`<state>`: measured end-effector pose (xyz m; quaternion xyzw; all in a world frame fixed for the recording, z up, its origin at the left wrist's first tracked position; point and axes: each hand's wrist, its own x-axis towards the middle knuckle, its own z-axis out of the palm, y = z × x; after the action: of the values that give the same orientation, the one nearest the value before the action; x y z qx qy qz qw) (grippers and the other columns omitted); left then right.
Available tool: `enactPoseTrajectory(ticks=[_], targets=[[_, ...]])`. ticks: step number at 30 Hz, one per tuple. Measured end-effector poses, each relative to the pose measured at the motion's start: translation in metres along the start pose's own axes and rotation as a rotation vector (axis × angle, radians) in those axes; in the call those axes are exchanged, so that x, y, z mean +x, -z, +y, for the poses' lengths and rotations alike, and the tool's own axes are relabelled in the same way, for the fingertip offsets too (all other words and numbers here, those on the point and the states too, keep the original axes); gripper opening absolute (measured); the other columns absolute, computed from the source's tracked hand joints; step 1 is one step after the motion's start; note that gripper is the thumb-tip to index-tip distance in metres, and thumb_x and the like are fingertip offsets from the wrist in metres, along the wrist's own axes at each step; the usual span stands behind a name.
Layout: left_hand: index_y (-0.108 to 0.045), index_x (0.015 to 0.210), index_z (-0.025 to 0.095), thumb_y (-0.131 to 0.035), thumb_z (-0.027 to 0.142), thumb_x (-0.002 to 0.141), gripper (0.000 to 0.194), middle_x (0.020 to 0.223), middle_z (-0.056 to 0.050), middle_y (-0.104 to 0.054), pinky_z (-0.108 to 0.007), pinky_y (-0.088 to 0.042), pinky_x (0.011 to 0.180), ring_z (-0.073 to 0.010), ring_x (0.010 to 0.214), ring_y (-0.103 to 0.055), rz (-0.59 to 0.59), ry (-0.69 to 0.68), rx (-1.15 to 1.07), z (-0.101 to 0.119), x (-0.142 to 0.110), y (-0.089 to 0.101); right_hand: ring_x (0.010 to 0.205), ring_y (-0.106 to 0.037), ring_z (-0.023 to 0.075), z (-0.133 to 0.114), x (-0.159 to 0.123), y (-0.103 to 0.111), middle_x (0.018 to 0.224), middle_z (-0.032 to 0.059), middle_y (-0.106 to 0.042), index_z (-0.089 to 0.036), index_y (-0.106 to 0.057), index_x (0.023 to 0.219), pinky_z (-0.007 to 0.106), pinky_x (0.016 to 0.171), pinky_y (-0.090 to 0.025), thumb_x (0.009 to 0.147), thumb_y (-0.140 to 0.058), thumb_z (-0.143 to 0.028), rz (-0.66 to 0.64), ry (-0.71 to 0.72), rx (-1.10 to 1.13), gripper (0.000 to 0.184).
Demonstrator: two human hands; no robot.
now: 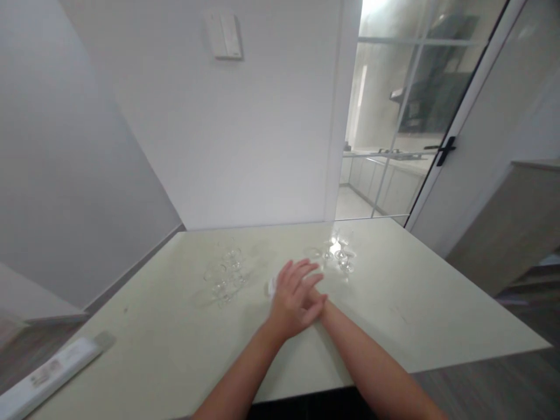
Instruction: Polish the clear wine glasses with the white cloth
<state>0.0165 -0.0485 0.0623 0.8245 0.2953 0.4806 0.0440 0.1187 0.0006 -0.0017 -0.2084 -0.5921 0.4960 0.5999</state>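
My left hand [294, 300] is over the middle of the pale table, its fingers apart and stretched to the right, with nothing seen in its grasp. It lies across my right hand [313, 295], covering most of it, so those fingers are hidden. A small white thing [272, 286] shows at the left edge of my hands; its kind and whether it is held cannot be made out. To the left stands a cluster of clear glassware [227, 275], blurred and see-through. More clear glassware [340, 255] catches a bright glare beyond my hands on the right.
The glossy pale table [166, 332] reaches back to a white wall [262, 140]. A long white box [56, 370] lies at its near left corner. On the right is a glass-paned door [394, 116] with a black handle [445, 150]. Two switch plates [228, 36] are on the wall.
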Motion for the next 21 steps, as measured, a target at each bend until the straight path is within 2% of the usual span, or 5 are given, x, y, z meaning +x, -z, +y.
enactPoseTrajectory(ticks=[3,5,7,10,21], targets=[[-0.050,0.121,0.027,-0.081,0.031,0.066,0.064,0.128,-0.009,-0.055,-0.055,-0.035,0.110,-0.0307,0.126,-0.050,0.594,0.072,0.211,-0.043,-0.032,0.063,0.087,-0.072,0.0148,0.016,0.006,0.005,0.090,0.0041,-0.078,-0.013,-0.074,0.080,0.024,0.088,-0.053,0.075,-0.060,-0.017,-0.105,-0.094,-0.228,0.015],[-0.038,0.134,0.025,-0.082,0.036,0.066,0.082,0.138,-0.013,-0.046,-0.056,-0.035,0.109,-0.0322,0.131,-0.045,0.762,0.308,0.232,-0.073,-0.053,0.087,0.096,-0.072,0.0223,0.025,0.006,0.009,0.101,0.0063,-0.077,-0.017,-0.074,0.095,0.038,0.095,-0.052,0.068,-0.075,-0.021,-0.103,-0.146,-0.292,0.028],[-0.033,0.138,0.023,-0.082,0.042,0.065,0.090,0.143,-0.016,-0.038,-0.057,-0.037,0.109,-0.0345,0.136,-0.038,0.694,0.594,0.207,-0.096,-0.071,0.095,0.099,-0.070,0.0261,0.032,0.004,0.014,0.100,0.0075,-0.077,-0.018,-0.074,0.095,0.046,0.098,-0.051,0.066,-0.078,-0.031,-0.123,-0.183,-0.323,0.032],[-0.037,0.135,0.020,-0.085,0.048,0.058,0.095,0.144,-0.016,-0.036,-0.059,-0.033,0.112,-0.0367,0.139,-0.033,0.545,0.781,0.184,-0.117,-0.089,0.089,0.096,-0.070,0.0256,0.038,0.001,0.019,0.096,0.0076,-0.076,-0.017,-0.073,0.095,0.048,0.097,-0.051,0.067,-0.077,-0.041,-0.186,-0.201,-0.293,0.037],[-0.052,0.104,0.021,-0.077,0.048,0.068,0.051,0.118,-0.010,-0.059,-0.053,-0.048,0.096,-0.0299,0.117,-0.056,0.520,0.804,0.070,-0.112,-0.091,0.083,0.099,-0.070,0.0254,0.041,-0.002,0.022,0.099,0.0084,-0.076,-0.016,-0.073,0.098,0.046,0.099,-0.050,0.068,-0.076,-0.038,-0.196,-0.227,-0.241,0.037]])
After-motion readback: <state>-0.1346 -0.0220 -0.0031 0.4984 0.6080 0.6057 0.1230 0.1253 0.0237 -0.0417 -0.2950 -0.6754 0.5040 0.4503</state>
